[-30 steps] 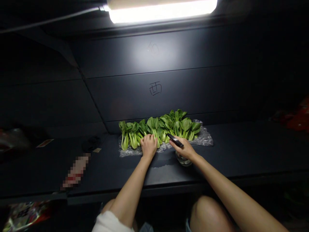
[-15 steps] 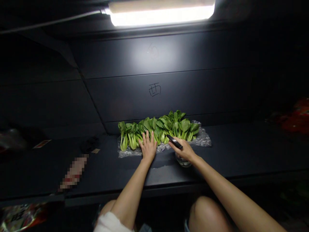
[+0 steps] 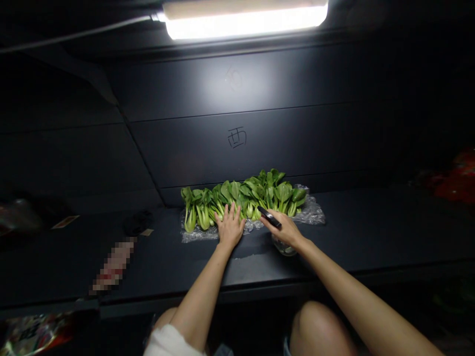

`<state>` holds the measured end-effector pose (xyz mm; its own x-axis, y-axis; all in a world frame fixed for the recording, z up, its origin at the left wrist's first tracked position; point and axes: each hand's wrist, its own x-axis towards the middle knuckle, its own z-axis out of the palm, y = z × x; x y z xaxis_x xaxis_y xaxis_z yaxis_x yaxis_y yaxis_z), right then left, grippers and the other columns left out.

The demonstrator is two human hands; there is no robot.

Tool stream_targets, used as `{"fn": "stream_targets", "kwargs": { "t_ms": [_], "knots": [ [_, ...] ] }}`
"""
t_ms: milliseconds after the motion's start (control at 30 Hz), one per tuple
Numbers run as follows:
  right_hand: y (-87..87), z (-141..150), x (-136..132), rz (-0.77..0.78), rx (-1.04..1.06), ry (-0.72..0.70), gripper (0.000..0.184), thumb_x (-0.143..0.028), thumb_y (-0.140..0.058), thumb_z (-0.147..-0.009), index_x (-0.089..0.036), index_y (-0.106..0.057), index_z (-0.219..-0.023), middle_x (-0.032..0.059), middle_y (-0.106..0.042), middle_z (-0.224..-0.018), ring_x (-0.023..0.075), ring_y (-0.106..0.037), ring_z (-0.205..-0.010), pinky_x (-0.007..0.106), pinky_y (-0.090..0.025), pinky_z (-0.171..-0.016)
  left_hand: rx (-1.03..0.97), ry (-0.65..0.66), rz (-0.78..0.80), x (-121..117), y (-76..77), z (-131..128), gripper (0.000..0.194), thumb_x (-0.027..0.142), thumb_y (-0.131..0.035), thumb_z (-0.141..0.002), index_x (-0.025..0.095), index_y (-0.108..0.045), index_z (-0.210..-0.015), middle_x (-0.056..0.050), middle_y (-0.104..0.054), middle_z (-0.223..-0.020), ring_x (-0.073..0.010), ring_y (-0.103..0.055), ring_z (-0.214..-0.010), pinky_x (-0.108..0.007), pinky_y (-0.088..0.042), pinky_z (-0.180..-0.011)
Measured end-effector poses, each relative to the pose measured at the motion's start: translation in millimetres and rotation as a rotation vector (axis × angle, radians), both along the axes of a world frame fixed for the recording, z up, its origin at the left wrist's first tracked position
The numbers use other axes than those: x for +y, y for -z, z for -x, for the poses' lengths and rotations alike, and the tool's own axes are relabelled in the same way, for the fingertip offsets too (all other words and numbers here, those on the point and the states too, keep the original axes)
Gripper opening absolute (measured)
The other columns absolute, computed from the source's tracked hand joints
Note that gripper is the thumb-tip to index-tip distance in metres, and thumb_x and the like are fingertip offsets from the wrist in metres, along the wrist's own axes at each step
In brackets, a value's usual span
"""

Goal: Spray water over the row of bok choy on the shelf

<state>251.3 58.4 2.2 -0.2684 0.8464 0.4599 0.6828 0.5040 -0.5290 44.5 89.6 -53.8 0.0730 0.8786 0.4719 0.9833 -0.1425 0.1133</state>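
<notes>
A row of green bok choy (image 3: 241, 200) lies on crumpled clear plastic wrap (image 3: 310, 211), with white-green stalks toward the left and front. My left hand (image 3: 229, 227) rests with its fingers spread, the fingertips at the plastic and the lower stalks. My right hand (image 3: 285, 230) grips a slim black object (image 3: 269, 217) just in front of the leaves. I cannot tell what that object is. Under my right hand stands a glass jar (image 3: 284, 248), partly hidden by the hand.
The dark table (image 3: 371, 232) runs across the view below a dark panelled wall (image 3: 297, 148) with a hand-drawn character. A dark cloth (image 3: 137, 222) and a blurred packet (image 3: 113, 264) lie to the left. Red bags (image 3: 458, 183) sit far right.
My left hand has opened its fingers and shifted slightly right along the front of the greens. My right hand and the black object have barely moved.
</notes>
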Motion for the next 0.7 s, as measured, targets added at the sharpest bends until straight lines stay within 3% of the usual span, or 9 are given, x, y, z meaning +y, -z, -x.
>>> {"fn": "stream_targets", "kwargs": {
  "t_ms": [367, 467, 567, 633, 700],
  "knots": [
    [-2.2, -12.6, -0.9, 0.023, -0.004, 0.064, 0.036, -0.051, -0.047, -0.092, -0.021, -0.066, -0.096, 0.0075, -0.072, -0.089, 0.0239, -0.068, -0.085, 0.03, -0.047, -0.074, -0.03, -0.019, -0.054, -2.1, -3.5, -7.3, 0.052, 0.04, -0.041, -0.095, 0.026, -0.047, -0.144, -0.01, -0.034, -0.159, -0.0306, -0.023, -0.149, -0.068, -0.008, -0.117],
    [-2.5, -18.6, -0.4, 0.018, 0.011, 0.07, 0.036, -0.05, -0.046, -0.092, -0.02, -0.066, -0.094, 0.0072, -0.072, -0.087, 0.0228, -0.067, -0.082, 0.028, -0.046, -0.071, -0.052, 0.02, -0.126, -3.9, -9.1, -15.3, 0.047, 0.034, -0.043, -0.094, 0.021, -0.051, -0.139, -0.013, -0.044, -0.152, -0.0284, -0.033, -0.145, -0.063, -0.009, -0.12],
    [-2.3, -26.2, -0.2, 0.009, 0.013, 0.084, 0.035, -0.048, -0.046, -0.092, -0.02, -0.065, -0.087, 0.0059, -0.071, -0.08, 0.0211, -0.066, -0.075, 0.027, -0.045, -0.067, -0.089, 0.093, -0.147, -3.1, -16.8, -27.5, 0.041, 0.029, -0.045, -0.094, 0.018, -0.056, -0.132, -0.014, -0.059, -0.136, -0.0246, -0.05, -0.13, -0.049, -0.024, -0.119],
    [-2.1, -30.8, 0.0, -0.007, 0.023, 0.109, 0.034, -0.048, -0.047, -0.091, -0.02, -0.065, -0.083, 0.0053, -0.07, -0.076, 0.0205, -0.064, -0.072, 0.027, -0.044, -0.066, -0.118, 0.13, -0.105, -0.8, -21.2, -37.9, 0.037, 0.028, -0.044, -0.094, 0.017, -0.058, -0.127, -0.012, -0.065, -0.125, -0.0234, -0.056, -0.12, -0.04, -0.039, -0.107],
    [-2.2, -34.6, 0.3, -0.019, 0.043, 0.122, 0.033, -0.047, -0.047, -0.09, -0.021, -0.064, -0.081, 0.0052, -0.069, -0.075, 0.0206, -0.064, -0.071, 0.027, -0.043, -0.066, -0.138, 0.15, -0.036, 2.4, -24.1, -49.4, 0.033, 0.029, -0.044, -0.095, 0.017, -0.061, -0.12, -0.011, -0.068, -0.115, -0.0227, -0.06, -0.111, -0.036, -0.044, -0.097]
  ]
}}
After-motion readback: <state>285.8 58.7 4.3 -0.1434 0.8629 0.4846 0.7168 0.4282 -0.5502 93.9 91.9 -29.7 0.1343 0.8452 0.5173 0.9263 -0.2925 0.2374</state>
